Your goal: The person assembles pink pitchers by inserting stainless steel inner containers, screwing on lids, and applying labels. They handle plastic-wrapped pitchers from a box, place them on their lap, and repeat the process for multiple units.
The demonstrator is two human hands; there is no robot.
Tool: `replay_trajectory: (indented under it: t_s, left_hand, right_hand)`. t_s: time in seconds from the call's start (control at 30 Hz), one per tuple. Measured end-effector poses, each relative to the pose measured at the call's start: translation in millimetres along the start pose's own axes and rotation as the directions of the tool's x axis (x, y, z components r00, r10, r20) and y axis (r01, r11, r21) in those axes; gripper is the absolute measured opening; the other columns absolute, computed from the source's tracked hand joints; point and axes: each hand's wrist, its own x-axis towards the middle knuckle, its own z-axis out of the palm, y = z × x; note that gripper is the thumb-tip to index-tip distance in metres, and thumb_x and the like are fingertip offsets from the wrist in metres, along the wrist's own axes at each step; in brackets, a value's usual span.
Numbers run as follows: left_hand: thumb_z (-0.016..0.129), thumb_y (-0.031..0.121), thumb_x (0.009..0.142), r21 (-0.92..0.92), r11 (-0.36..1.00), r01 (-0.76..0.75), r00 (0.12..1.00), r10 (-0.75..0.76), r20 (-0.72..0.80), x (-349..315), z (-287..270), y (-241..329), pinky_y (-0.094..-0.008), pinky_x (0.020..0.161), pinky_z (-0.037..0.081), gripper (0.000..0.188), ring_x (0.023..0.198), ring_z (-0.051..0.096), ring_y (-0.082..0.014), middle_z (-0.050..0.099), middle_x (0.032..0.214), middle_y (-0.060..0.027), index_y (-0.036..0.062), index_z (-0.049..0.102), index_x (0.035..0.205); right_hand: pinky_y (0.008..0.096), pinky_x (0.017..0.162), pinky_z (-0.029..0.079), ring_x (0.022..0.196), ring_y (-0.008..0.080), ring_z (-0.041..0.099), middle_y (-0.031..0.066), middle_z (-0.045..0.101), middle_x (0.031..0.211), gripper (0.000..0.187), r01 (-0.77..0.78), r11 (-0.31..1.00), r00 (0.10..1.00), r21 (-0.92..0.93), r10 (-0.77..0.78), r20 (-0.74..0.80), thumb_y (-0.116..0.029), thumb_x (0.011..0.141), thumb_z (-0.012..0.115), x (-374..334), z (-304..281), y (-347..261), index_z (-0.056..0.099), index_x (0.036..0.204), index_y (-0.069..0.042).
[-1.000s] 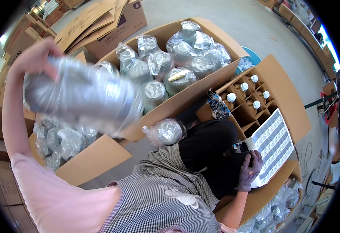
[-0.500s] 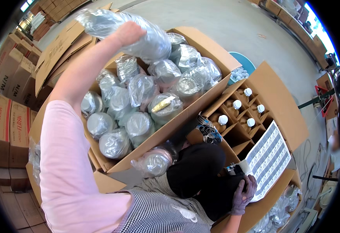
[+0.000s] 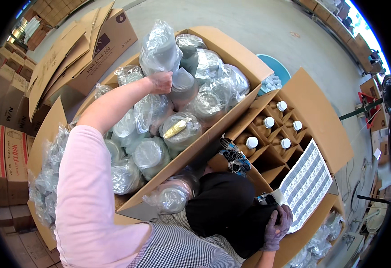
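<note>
My bare left hand (image 3: 162, 82) is closed on the lower end of a plastic-wrapped container (image 3: 158, 49), which stands up at the far side of a large carton (image 3: 195, 138). Similar clear containers in thin plastic bags (image 3: 151, 154) fill that carton; one has a crumpled yellowish piece (image 3: 177, 128) on top. My right hand (image 3: 278, 227), in a greyish-purple glove, rests on my black-trousered knee, thumb apart from the fingers. Next to it lies a sheet of printed labels (image 3: 306, 185), and a small black-and-white item (image 3: 269, 198) sits just beyond the knee.
At right, a divided carton (image 3: 262, 178) holds several brownish bottles with white caps (image 3: 251, 142). Behind it is a blue tub (image 3: 281, 67) of white caps. Another bagged container (image 3: 173, 196) lies beside my leg. Flattened cartons (image 3: 65, 58) and stacked boxes (image 3: 16, 154) stand at left.
My left hand has come down and nearer, and the wrapped container has swung from lying slantwise in the air to upright over the carton. My right hand stays on the knee.
</note>
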Motion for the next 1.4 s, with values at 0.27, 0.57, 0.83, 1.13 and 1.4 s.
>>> replay_trajectory:
  t_s: [0.27, 0.57, 0.83, 1.13, 1.4]
  left_hand:
    - [0.058, 0.014, 0.077, -0.193, 0.981, -0.018, 0.972, -0.028, -0.232, -46.5, -10.2, -12.4, -0.0283, 0.081, 0.043, 0.013, 0.074, 0.06, -0.0165, 0.06, 0.068, 0.0007, 0.0132, 0.056, 0.063]
    - [0.056, 0.018, 0.084, -0.247, 0.957, 0.152, 0.984, -0.123, 0.131, 14.2, 71.7, 3.2, -0.0305, 0.093, 0.042, 0.017, 0.101, 0.061, -0.0143, 0.069, 0.097, 0.0009, 0.0166, 0.072, 0.09]
    - [0.052, 0.027, 0.091, -0.676, 0.554, 0.486, 0.871, -0.248, 0.423, 39.7, 120.6, 47.2, -0.0367, 0.114, 0.027, 0.037, 0.132, 0.048, -0.0194, 0.059, 0.135, 0.0001, 0.0227, 0.064, 0.126]
    - [0.067, 0.003, 0.077, -0.656, 0.192, 0.73, 0.552, -0.732, 0.399, 6.6, 25.6, -6.4, -0.0407, 0.081, 0.051, 0.023, 0.092, 0.067, -0.0289, 0.069, 0.096, -0.0172, 0.001, 0.069, 0.1]
    - [0.066, -0.003, 0.084, -0.981, 0.103, -0.164, 0.442, -0.881, -0.167, 17.1, -247.4, 111.0, -0.0368, 0.086, 0.05, 0.008, 0.093, 0.064, -0.0284, 0.067, 0.095, -0.0149, -0.0013, 0.068, 0.092]
  right_hand:
    - [0.0473, 0.099, 0.041, 0.109, 0.0367, 0.056, 0.0174, 0.063, 0.109, 0.02, -0.008, 1.0, 1.0, 0.006, 0.008, -0.017, -0.008, 0.083, 0.063, 0.1, 1.8, -0.4, 0.065, 0.101, -0.001]
    - [0.0475, 0.099, 0.041, 0.11, 0.0366, 0.056, 0.0168, 0.064, 0.11, 0.021, -0.009, 0.999, 1.0, -0.032, 0.01, 0.018, -0.013, 0.084, 0.063, 1.5, 3.8, 0.0, 0.065, 0.101, -0.002]
    - [0.0485, 0.1, 0.04, 0.11, 0.0373, 0.056, 0.0167, 0.064, 0.111, 0.021, -0.002, 0.999, 1.0, -0.051, 0.003, 0.028, -0.012, 0.083, 0.064, 4.8, 5.1, -6.5, 0.065, 0.102, -0.003]
    - [0.0456, 0.097, 0.043, 0.104, 0.0345, 0.06, 0.0155, 0.067, 0.104, 0.021, 0.023, 1.0, 0.998, 0.02, -0.022, -0.056, -0.014, 0.08, 0.068, 17.6, 9.8, -21.2, 0.067, 0.099, -0.006]
    - [0.045, 0.1, 0.042, 0.114, 0.0333, 0.056, 0.0148, 0.062, 0.115, 0.035, -0.008, 0.999, 0.997, 0.034, 0.011, -0.076, -0.03, 0.085, 0.064, 12.7, 23.9, -6.3, 0.063, 0.109, -0.005]
